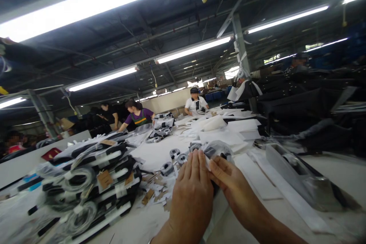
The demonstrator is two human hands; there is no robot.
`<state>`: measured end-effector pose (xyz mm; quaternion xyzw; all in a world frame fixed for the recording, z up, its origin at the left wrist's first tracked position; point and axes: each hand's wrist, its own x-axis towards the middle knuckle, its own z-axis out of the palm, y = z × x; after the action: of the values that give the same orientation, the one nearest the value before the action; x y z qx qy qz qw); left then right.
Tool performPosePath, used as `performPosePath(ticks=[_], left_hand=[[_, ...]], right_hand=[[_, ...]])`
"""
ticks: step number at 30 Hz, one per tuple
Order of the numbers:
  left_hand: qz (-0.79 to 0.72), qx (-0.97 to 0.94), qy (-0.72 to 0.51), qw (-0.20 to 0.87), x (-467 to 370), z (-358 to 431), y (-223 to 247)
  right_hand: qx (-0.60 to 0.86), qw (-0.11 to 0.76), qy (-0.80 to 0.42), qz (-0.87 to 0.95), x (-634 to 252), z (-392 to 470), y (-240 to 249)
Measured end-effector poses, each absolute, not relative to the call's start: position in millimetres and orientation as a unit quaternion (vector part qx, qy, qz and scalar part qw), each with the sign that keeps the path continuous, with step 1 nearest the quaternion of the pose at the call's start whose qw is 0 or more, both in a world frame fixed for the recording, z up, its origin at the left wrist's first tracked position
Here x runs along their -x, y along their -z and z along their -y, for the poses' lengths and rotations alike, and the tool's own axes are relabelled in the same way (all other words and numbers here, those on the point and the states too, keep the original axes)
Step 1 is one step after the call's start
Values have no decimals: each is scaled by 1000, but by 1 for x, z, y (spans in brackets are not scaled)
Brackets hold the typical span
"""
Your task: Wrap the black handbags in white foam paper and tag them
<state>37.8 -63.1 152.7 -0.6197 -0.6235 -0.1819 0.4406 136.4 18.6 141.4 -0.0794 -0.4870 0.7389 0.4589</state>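
The two bare hands work low at the centre over a pale, smooth tabletop. The left hand (193, 194) lies flat, its straight fingers held together; the right hand (233, 185) is half curled, thumb toward the fingers, though whether it grips anything cannot be told. A thin white piece (208, 163) shows between them, with crumpled clear plastic (219, 146) just beyond the fingertips. To the left lie torn brown and white paper scraps (154, 194) and small grey ring-shaped coils (166, 168); farther left, a stack of elongated black articles (122, 177) carries white strips, looped translucent coils (81, 217) and brown tags (105, 179), any print too blurred to read. At right rests an angular grey object (300, 179). Beyond spread flat white sheets (243, 126) and heaped black fabric (297, 106); farthest, a white-shirted co-worker (196, 103) sits beneath tubular lights (197, 48).
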Motion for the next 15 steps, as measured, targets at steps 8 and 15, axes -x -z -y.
performPosePath(ticks=[8,15], left_hand=[[652,616,438,-67,-12,59,-189],[638,474,531,-293,-12,46,-184]], right_hand=[[115,460,-701,533,-144,-34,-143],[121,452,-589,658,-159,-62,-123]])
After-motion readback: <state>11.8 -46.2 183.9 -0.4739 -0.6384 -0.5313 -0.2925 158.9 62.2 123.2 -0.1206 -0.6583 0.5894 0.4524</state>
